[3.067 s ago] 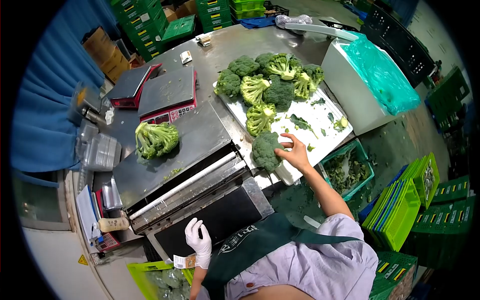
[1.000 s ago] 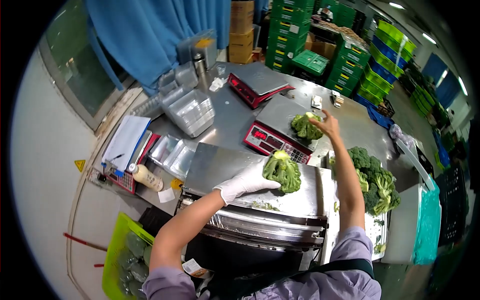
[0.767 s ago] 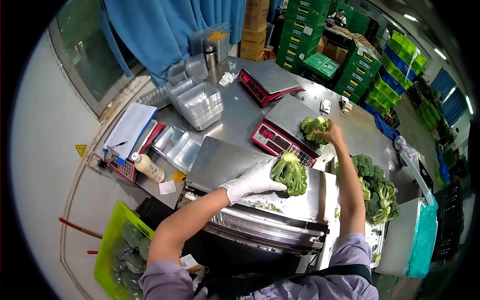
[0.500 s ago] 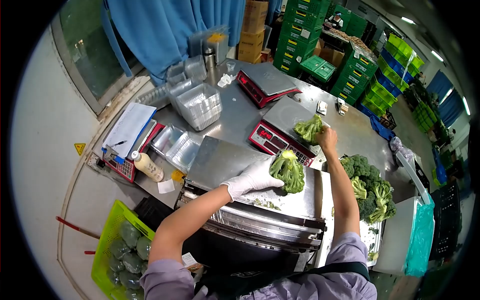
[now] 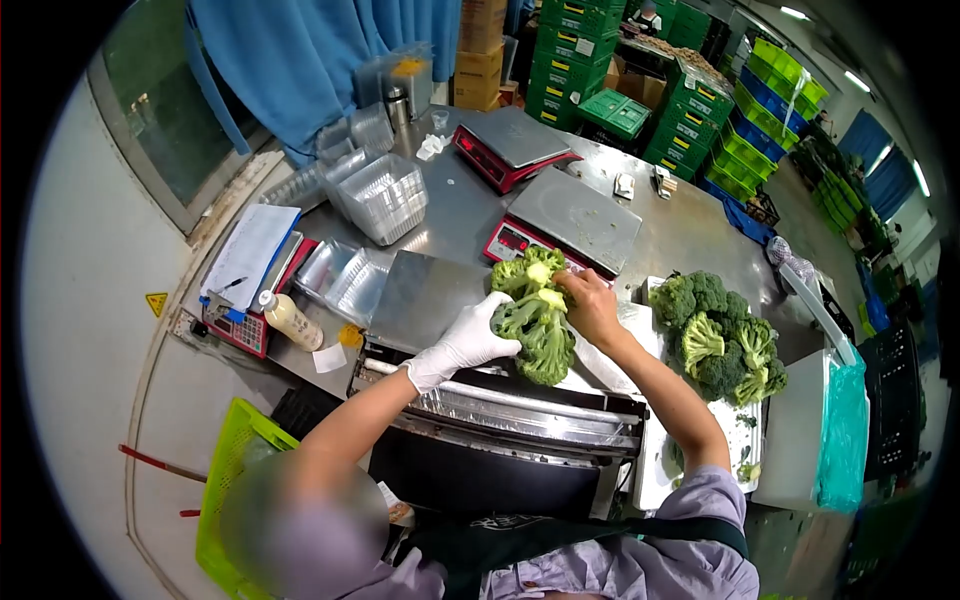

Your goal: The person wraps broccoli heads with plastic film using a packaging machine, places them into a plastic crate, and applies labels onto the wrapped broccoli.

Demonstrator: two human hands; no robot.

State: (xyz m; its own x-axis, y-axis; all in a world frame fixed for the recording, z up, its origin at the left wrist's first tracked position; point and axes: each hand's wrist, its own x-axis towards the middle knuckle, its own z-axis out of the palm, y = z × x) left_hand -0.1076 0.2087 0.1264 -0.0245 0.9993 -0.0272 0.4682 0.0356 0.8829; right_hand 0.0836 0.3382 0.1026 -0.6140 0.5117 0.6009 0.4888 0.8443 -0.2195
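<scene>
My left hand (image 5: 462, 342), in a white glove, is closed around a head of broccoli (image 5: 545, 350) whose pale cut stem points up and away. Against it sits a second broccoli head (image 5: 513, 274), gripped near its stem by my bare right hand (image 5: 596, 308). The two heads touch each other above the metal plate (image 5: 432, 300) of a bench unit with rollers (image 5: 530, 425) along its front. Just beyond is a red digital scale (image 5: 575, 222) with a grey pan. The fingertips of my right hand are partly hidden by the stems.
To the right, several broccoli heads (image 5: 715, 330) lie on a white tray (image 5: 655, 470). Clear plastic trays (image 5: 378, 200), a bottle (image 5: 290, 320) and a clipboard (image 5: 250, 255) stand left. A second scale (image 5: 512, 140) is behind. A green crate (image 5: 215, 500) sits low left.
My right hand has brought its broccoli from the scale pan leftward and down to the head in my left hand. Both heads now touch. The view has shifted slightly.
</scene>
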